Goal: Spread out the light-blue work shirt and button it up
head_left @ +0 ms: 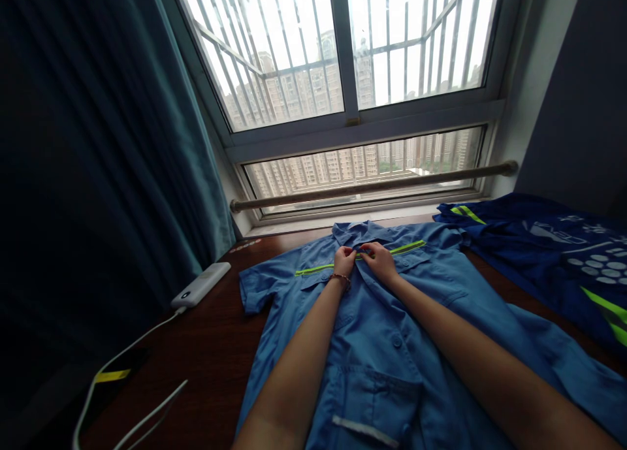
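A blue short-sleeved work shirt (294, 306) with a yellow-green stripe across the chest lies spread on a dark wooden surface, collar toward the window. My left hand (345, 262) pinches the front placket just below the collar, a beaded bracelet on its wrist. Right beside it, my right hand (379, 260) pinches the other side of the placket, fingertips almost meeting the left ones. Whatever small part lies between the fingertips is hidden. Lower on the shirt front, a button (396, 340) shows above a pocket.
A dark blue garment (543, 241) with bright stripes lies at the right. On the left, a white power bank (202, 285) with a white cable (132, 340) rests near the blue curtain (161, 143). A horizontal rail (372, 187) crosses before the window.
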A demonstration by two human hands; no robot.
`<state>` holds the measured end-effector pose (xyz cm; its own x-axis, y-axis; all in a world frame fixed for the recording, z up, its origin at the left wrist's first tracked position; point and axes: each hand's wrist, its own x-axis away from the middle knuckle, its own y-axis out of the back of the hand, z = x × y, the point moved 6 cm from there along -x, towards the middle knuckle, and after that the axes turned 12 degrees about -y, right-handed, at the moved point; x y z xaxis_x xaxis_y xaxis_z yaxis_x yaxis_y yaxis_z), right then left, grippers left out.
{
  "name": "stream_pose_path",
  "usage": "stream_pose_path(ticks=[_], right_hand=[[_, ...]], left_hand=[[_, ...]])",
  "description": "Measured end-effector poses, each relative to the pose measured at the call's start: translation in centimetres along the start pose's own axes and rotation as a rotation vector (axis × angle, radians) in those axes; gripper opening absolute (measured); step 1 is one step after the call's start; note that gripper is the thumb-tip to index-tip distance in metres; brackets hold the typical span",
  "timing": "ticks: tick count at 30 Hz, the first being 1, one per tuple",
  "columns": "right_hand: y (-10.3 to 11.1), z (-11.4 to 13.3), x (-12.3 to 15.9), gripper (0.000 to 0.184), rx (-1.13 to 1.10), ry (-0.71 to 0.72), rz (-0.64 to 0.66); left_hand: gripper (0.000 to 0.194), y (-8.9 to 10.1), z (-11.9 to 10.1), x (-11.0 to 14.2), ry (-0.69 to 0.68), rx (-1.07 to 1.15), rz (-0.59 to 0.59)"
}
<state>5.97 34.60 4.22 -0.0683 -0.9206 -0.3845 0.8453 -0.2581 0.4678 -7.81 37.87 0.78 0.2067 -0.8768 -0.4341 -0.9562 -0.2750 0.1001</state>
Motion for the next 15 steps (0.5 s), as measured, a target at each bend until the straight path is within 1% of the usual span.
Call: stream_pose_path(ticks=[3, 8, 11, 15], right_hand=[[-0.3, -0.8, -0.6, 0.016, -0.022, -0.030, 0.045], [-0.5, -1.8, -1.3, 0.017, 0.013, -0.076, 0.045], [-0.4, -1.7, -1.0, 0.015, 0.058, -0.079, 0.025], [0.0, -0.7, -0.3, 0.013, 0.118, -0.054, -0.030]], left_hand=[[0.010, 0.0, -0.6, 0.2, -0.036, -0.023, 0.015], [0.011, -0.3, -1.8, 0.8, -0.118, -0.103, 0.079], [0.010, -0.3, -2.3, 1.1, -0.149, -0.159, 0.100], [0.009, -0.4, -3.0, 1.3, -0.171, -0.224, 0.125]])
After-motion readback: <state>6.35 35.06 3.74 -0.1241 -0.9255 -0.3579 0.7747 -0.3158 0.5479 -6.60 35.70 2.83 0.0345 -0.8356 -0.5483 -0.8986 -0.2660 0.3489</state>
